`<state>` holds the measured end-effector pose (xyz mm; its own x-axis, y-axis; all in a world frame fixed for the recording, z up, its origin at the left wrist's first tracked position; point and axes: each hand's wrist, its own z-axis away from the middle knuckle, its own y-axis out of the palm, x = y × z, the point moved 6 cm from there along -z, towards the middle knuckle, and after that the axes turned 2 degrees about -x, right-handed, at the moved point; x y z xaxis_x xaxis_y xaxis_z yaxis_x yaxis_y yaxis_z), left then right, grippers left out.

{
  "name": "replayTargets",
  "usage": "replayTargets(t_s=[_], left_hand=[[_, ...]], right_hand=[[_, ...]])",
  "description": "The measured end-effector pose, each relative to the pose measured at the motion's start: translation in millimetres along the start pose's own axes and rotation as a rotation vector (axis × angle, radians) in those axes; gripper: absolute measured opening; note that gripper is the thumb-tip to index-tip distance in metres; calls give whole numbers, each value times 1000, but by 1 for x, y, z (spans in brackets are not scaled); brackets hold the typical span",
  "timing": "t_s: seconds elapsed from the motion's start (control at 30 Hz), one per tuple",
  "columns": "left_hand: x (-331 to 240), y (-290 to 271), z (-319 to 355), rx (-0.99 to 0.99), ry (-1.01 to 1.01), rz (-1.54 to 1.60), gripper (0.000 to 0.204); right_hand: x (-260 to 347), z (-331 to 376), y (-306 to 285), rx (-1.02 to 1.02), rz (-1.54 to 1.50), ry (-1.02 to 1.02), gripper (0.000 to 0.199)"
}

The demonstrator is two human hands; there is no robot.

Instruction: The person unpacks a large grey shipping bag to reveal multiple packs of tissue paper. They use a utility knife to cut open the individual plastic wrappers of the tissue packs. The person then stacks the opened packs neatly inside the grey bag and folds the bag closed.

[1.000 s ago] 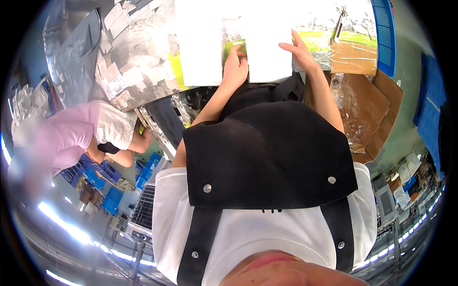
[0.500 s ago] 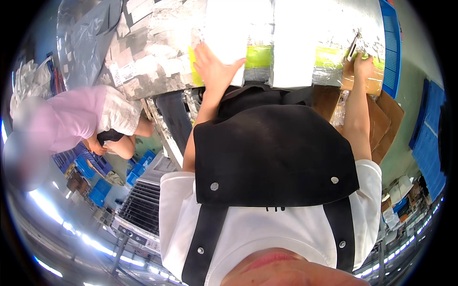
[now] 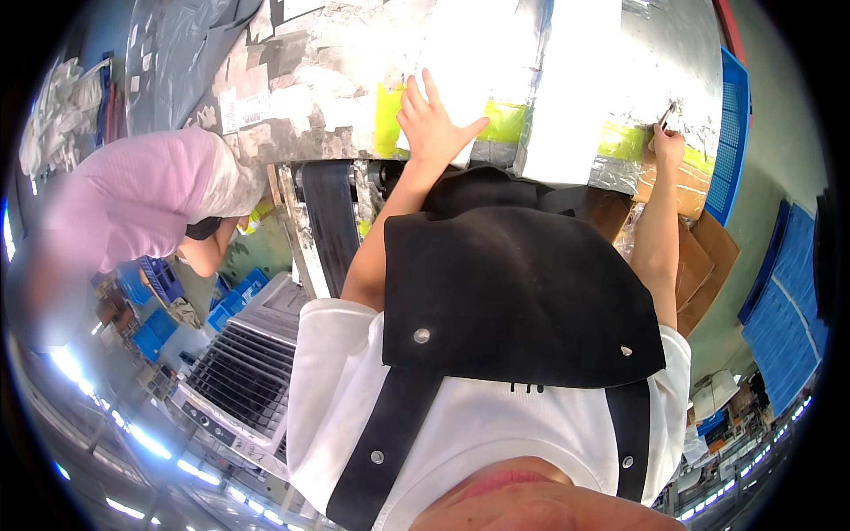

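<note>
My left hand (image 3: 431,124) lies palm down with its fingers spread, on a bright white sheet-like surface (image 3: 456,53) beside a strip of yellow-green tape (image 3: 388,119). Glare washes out much of that white surface. At the right end of the worktable (image 3: 328,137), my right hand (image 3: 666,146) is closed around a slim, dark tool with a metallic tip (image 3: 666,115). The tool's exact kind is too small to make out. Another yellow-green tape strip (image 3: 622,140) runs close to the right hand.
A person in a pink top (image 3: 159,190) bends down at the left. Past the table's right end stands a blue crate (image 3: 731,133); brown cardboard (image 3: 708,265) leans below it. A grey slatted machine (image 3: 243,376) is at lower left. Grey plastic sheeting (image 3: 181,66) covers the far left.
The view has shifted, so the table appears further right and lower. My left hand stays spread on the white surface; the right still grips the slim tool. The person in pink has bent differently.
</note>
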<state>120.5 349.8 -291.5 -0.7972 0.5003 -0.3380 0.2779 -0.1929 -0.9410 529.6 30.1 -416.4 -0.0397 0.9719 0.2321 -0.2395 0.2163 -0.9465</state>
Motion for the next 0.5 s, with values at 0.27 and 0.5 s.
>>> replayTargets(t_s=[0.27, 0.5], left_hand=[[148, 30, 31, -19, -511, 699, 36], [141, 34, 48, 33, -596, 1063, 33]], right_hand=[[35, 53, -13, 416, -979, 298, 15], [101, 154, -31, 250, -1296, 113, 5]])
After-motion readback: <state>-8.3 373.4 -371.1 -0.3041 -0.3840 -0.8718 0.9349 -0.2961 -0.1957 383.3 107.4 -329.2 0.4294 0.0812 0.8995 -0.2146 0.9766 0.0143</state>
